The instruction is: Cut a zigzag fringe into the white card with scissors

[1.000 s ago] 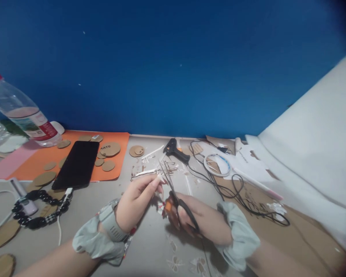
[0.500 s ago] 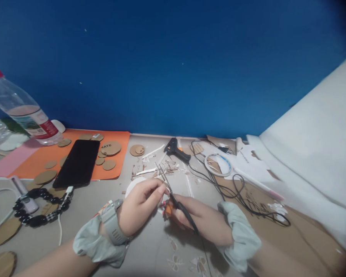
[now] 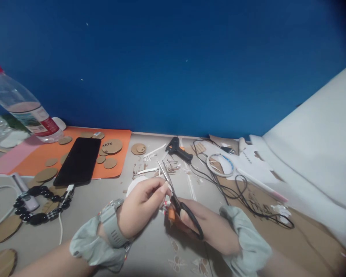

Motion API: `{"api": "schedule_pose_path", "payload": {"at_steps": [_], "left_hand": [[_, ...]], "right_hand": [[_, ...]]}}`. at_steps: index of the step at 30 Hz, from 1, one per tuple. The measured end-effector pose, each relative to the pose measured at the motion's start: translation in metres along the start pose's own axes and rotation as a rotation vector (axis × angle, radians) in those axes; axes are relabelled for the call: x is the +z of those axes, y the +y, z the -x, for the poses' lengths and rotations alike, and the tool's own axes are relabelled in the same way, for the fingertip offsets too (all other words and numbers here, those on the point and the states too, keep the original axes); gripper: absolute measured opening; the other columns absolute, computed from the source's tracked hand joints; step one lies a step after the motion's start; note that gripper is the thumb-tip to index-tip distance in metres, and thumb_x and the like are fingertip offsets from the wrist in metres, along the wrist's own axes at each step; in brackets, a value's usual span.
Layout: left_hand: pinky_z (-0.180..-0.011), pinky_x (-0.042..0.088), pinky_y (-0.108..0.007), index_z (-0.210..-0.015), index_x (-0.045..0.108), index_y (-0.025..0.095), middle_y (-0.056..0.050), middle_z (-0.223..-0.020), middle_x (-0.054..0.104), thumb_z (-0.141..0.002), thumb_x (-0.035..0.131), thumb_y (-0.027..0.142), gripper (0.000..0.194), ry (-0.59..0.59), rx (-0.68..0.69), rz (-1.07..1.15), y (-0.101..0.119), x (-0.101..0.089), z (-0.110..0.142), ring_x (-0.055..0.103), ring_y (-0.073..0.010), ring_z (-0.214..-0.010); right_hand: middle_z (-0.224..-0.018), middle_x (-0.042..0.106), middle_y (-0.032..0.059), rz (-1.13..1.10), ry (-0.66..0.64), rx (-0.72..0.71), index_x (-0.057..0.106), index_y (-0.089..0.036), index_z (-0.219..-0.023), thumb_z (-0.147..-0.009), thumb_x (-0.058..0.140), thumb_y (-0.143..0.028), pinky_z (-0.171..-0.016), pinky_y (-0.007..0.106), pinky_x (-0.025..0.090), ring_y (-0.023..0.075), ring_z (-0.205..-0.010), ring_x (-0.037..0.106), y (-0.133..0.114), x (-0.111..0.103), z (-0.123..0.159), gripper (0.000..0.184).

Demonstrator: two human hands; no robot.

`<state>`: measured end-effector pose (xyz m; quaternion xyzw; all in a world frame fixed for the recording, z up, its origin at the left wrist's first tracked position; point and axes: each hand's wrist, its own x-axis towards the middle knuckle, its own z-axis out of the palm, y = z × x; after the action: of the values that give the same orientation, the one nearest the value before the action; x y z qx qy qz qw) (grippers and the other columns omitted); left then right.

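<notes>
My right hand (image 3: 209,223) grips a pair of scissors (image 3: 175,202) with black handles. Its thumb is at the handle loop, and the metal blades point away and slightly left, a little apart. An orange piece (image 3: 171,214) shows below the scissors by my right fingers. My left hand (image 3: 144,204) is closed in a pinch close beside the blades; what lies between its fingertips is too small to make out. Red and white bits show just under those fingertips. Partly beneath my left hand is a white round piece (image 3: 133,185).
A black glue gun (image 3: 178,150) lies behind, among paper and cardboard scraps. Its cord runs right past a roll of tape (image 3: 220,174). On the left are a phone (image 3: 78,161), cardboard discs (image 3: 112,146), a beaded bracelet (image 3: 37,219) and a bottle (image 3: 31,115).
The scissors have turned in my right hand, so their handle loop now shows more openly. My right hand has shifted slightly right and down. My left hand keeps its pinch.
</notes>
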<state>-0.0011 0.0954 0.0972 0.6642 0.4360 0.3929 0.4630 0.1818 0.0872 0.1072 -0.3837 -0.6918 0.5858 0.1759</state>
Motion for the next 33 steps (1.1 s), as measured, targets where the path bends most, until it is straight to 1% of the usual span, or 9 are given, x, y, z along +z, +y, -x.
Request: {"api": "schedule_pose_path", "payload": {"at_steps": [4, 8, 13, 16, 18, 20, 25, 30, 33], "left_hand": [[-0.06, 0.036, -0.021, -0.072, 0.055, 0.018, 0.005, -0.062, 0.047, -0.092, 0.041, 0.027, 0.026, -0.008, -0.018, 0.014, -0.001, -0.002, -0.001, 0.045, -0.0102, -0.061], [-0.06, 0.037, -0.021, -0.074, 0.056, 0.018, 0.005, -0.061, 0.047, -0.092, 0.04, 0.029, 0.027, -0.005, -0.051, 0.032, -0.002, -0.002, -0.001, 0.045, -0.0103, -0.06], [-0.06, 0.037, -0.021, -0.072, 0.055, 0.018, 0.005, -0.06, 0.046, -0.092, 0.041, 0.031, 0.027, 0.025, -0.068, 0.039, -0.002, -0.001, -0.004, 0.045, -0.0102, -0.06], [-0.062, 0.037, -0.021, -0.074, 0.055, 0.019, 0.005, -0.062, 0.046, -0.092, 0.041, 0.03, 0.026, 0.041, -0.059, 0.05, -0.005, -0.001, -0.003, 0.046, -0.01, -0.061], [-0.063, 0.037, -0.022, -0.076, 0.055, 0.019, 0.005, -0.064, 0.047, -0.093, 0.04, 0.03, 0.025, 0.056, -0.046, 0.065, -0.008, 0.0, -0.002, 0.047, -0.0099, -0.063], [-0.063, 0.037, -0.022, -0.078, 0.055, 0.02, 0.004, -0.065, 0.048, -0.094, 0.039, 0.031, 0.025, 0.083, -0.038, 0.076, -0.009, 0.0, 0.0, 0.047, -0.01, -0.063], [-0.062, 0.037, -0.023, -0.076, 0.051, 0.02, 0.004, -0.067, 0.047, -0.095, 0.036, 0.032, 0.027, 0.135, -0.021, 0.07, -0.007, 0.0, 0.002, 0.046, -0.0108, -0.064], [-0.062, 0.037, -0.023, -0.077, 0.05, 0.02, 0.004, -0.067, 0.045, -0.095, 0.036, 0.03, 0.025, 0.121, 0.012, 0.021, -0.004, -0.001, 0.002, 0.044, -0.0107, -0.064], [-0.061, 0.036, -0.023, -0.076, 0.05, 0.02, 0.004, -0.065, 0.044, -0.095, 0.036, 0.029, 0.025, 0.092, 0.005, 0.019, -0.004, -0.003, 0.001, 0.043, -0.0102, -0.062]], "right_hand": [[-0.067, 0.039, -0.004, -0.09, -0.052, 0.006, 0.046, -0.018, -0.079, -0.09, 0.033, -0.061, -0.053, 0.024, 0.03, 0.0108, -0.057, 0.032, 0.001, 0.0, -0.001, 0.046], [-0.063, 0.04, -0.0049, -0.192, -0.087, 0.056, 0.048, -0.017, -0.08, -0.087, 0.037, -0.064, -0.046, 0.021, 0.027, 0.0086, -0.052, 0.032, 0.0, 0.0, 0.0, 0.048], [-0.06, 0.036, -0.0068, -0.344, -0.015, 0.217, 0.047, -0.018, -0.079, -0.083, 0.045, -0.065, -0.038, 0.017, 0.019, 0.0058, -0.046, 0.027, -0.003, 0.008, -0.001, 0.047], [-0.055, 0.035, -0.0086, -0.393, 0.036, 0.268, 0.044, -0.02, -0.078, -0.081, 0.048, -0.066, -0.035, 0.017, 0.016, 0.0049, -0.041, 0.024, -0.003, 0.012, -0.004, 0.046], [-0.052, 0.033, -0.0096, -0.377, 0.072, 0.258, 0.044, -0.02, -0.078, -0.082, 0.047, -0.065, -0.033, 0.017, 0.016, 0.0043, -0.038, 0.023, -0.002, 0.011, -0.005, 0.045], [-0.052, 0.033, -0.0093, -0.351, 0.06, 0.213, 0.043, -0.02, -0.077, -0.082, 0.044, -0.066, -0.032, 0.016, 0.016, 0.0042, -0.037, 0.023, 0.0, 0.009, -0.005, 0.047], [-0.056, 0.036, -0.007, -0.252, -0.087, 0.07, 0.041, -0.02, -0.075, -0.083, 0.037, -0.07, -0.034, 0.018, 0.019, 0.0052, -0.041, 0.027, 0.004, 0.004, 0.0, 0.051], [-0.061, 0.039, -0.0049, -0.09, -0.051, 0.078, 0.047, -0.017, -0.08, -0.083, 0.036, -0.069, -0.042, 0.02, 0.029, 0.0078, -0.049, 0.032, -0.003, 0.002, 0.002, 0.053], [-0.062, 0.038, -0.005, -0.119, -0.103, 0.083, 0.047, -0.017, -0.08, -0.083, 0.035, -0.07, -0.039, 0.02, 0.027, 0.0066, -0.046, 0.03, -0.003, 0.001, 0.001, 0.054]]}}
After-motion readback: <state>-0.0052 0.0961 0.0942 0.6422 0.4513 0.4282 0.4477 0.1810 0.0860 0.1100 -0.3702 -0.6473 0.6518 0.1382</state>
